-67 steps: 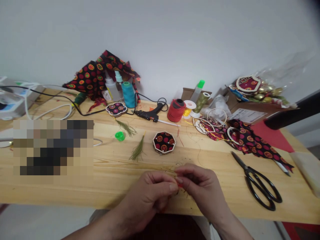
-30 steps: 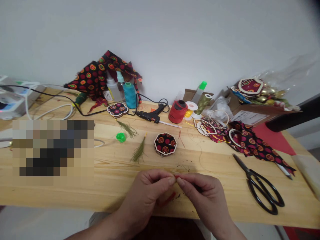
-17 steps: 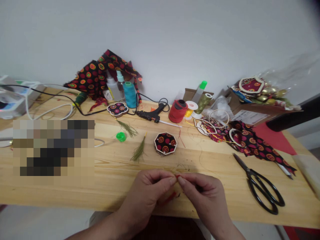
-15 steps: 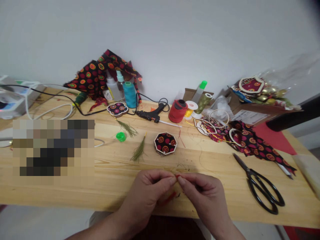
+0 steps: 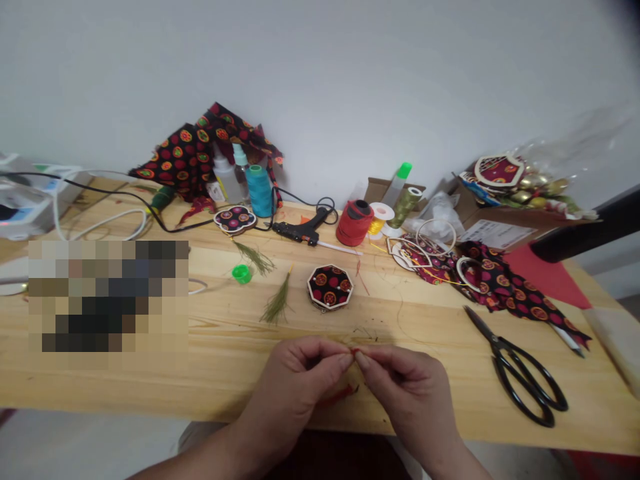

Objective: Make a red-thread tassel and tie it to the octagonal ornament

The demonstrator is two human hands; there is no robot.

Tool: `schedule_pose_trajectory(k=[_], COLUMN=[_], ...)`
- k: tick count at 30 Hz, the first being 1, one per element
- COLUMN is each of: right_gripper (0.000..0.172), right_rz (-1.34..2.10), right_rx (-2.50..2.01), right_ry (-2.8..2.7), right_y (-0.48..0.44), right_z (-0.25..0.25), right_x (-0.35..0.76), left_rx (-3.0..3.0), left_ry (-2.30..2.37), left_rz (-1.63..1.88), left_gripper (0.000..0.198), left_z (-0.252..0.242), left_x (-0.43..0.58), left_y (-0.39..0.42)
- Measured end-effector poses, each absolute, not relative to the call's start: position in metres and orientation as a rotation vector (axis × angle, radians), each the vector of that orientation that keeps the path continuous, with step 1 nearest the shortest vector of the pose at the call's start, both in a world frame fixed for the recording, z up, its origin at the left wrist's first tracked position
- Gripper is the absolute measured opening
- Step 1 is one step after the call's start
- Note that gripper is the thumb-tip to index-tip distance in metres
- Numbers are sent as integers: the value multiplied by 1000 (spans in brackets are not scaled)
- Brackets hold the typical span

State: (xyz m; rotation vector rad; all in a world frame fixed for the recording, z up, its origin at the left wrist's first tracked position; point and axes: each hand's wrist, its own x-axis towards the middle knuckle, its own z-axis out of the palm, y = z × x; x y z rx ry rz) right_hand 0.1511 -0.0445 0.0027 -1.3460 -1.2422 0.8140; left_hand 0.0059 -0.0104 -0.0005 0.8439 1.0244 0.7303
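Lower centre of frame: left hand (image 5: 299, 385) and right hand (image 5: 406, 393) meet tip to tip over the near edge of the wooden table (image 5: 225, 363). Both are closed in a pinch. Thumb and forefinger of each grip a short bit of red thread (image 5: 354, 351), which shows only as a small red spot right between the fingertips (image 5: 344, 362). A further red length (image 5: 339, 396) shows lower down, slanting toward the lower left under the left hand. Can't tell if it is the same strand.

Key relation: the thread sits at the meeting point of the two pinches, its visible run roughly left-right across the frame. Neither hand is nearer and both touch it. The other fingers are curled in.

Around the hands:
- An octagonal fabric-covered piece (image 5: 330, 287) lies just above them, apart from both.
- A green fibre tassel (image 5: 277, 305) lies to its left, with a green cap (image 5: 241, 273) further left.
- Black scissors (image 5: 516, 377) lie at lower right, well apart from the right hand, blades pointing to the upper left.
- A red thread spool (image 5: 354, 223), a glue gun (image 5: 301, 231) and a teal spool (image 5: 260, 191) stand mid-frame near the wall.
- Patterned fabric (image 5: 193, 150) is heaped at upper left.
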Motion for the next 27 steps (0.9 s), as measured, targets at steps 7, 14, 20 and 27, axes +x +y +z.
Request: schedule_pose_trajectory(k=[7,14,20,27], right_gripper=[24,33,34,31], right_rz=[789,786,755,748], right_rx=[-1350,-1281,-1284,-1282], right_ry=[-1266,-1275,-1304,-1330], right_y=[-45,-44,-44,-47], right_z=[3,3,0,-5], right_x=[154,155,155,156], left_rx=[661,567,622,568], left_ry=[947,929,928,881], left_rz=[710,747,668,603], left_gripper=[12,26,24,28], left_z=[-2,-4,-1,1], left_x=[8,7,8,8], left_y=[-13,-12,-11,-10])
